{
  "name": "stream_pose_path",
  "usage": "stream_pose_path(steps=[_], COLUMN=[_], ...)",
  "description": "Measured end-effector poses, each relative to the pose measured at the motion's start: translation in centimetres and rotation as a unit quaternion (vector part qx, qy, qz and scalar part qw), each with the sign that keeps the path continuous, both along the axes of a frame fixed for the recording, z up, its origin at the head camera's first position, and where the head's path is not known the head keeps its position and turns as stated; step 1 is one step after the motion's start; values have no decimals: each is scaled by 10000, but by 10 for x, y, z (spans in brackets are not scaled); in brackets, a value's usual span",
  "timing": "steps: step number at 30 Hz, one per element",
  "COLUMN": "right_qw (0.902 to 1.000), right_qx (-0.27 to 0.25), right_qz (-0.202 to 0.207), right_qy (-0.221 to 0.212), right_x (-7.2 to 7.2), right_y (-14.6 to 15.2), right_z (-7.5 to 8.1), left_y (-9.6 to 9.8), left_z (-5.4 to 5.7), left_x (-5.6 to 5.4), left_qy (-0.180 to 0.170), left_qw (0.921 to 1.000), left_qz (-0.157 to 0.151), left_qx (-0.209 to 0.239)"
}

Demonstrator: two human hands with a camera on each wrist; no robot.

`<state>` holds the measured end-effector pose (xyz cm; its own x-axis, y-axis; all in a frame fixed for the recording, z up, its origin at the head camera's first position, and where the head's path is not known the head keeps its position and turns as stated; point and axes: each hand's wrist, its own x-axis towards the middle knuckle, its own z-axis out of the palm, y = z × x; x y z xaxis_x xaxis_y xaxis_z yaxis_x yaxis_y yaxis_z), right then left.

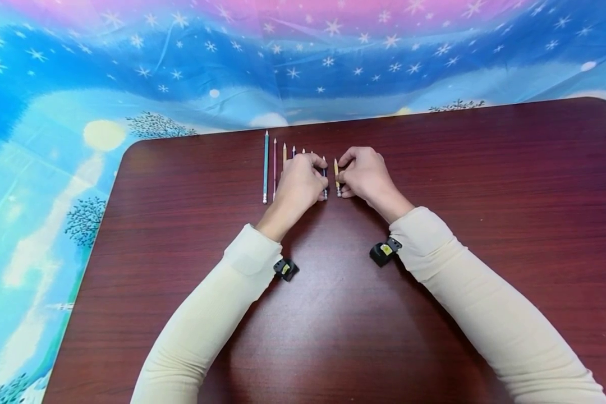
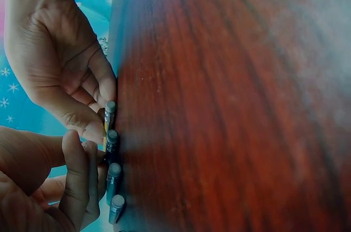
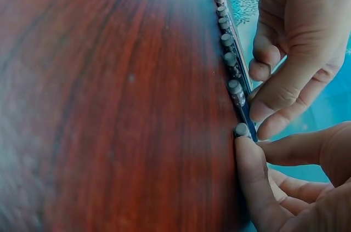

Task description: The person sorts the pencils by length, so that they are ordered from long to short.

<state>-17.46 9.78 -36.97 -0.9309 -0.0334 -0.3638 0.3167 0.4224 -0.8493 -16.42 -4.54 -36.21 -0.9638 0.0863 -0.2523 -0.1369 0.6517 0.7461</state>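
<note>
At the right end of a row of pencils, my left hand (image 1: 303, 178) holds a short dark blue pencil (image 1: 325, 192) between thumb and fingers. My right hand (image 1: 367, 174) pinches a short yellow pencil (image 1: 336, 168), which stands slightly apart from the dark blue one. Both pencils lie with tips toward the far edge and eraser ends toward me. In the right wrist view the right thumb lies right at the yellow pencil's eraser (image 3: 241, 129). To the left run a long teal pencil (image 1: 265, 168), a pink pencil (image 1: 275, 163) and several shorter ones, partly hidden behind my left hand.
The pencils lie near the far edge of a dark red wooden table (image 1: 485, 224). Behind it hangs a blue and pink cloth (image 1: 283, 67) with snowflakes and trees. Small black cameras are strapped at both sleeve cuffs.
</note>
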Motion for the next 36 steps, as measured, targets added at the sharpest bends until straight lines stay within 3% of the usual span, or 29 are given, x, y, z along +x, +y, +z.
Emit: stream_pose_path(steps=[20, 36], right_qw=[9973, 9949], right_qx=[-666, -977], right_qz=[-6, -20], right_qy=[-323, -253], right_x=[-1, 1], right_y=[9, 12], right_z=[-2, -5], left_y=[-1, 1], left_z=[0, -1], left_x=[1, -1], left_qy=[46, 26], left_qw=[10000, 10000], left_qz=[-57, -31], left_qx=[7, -29])
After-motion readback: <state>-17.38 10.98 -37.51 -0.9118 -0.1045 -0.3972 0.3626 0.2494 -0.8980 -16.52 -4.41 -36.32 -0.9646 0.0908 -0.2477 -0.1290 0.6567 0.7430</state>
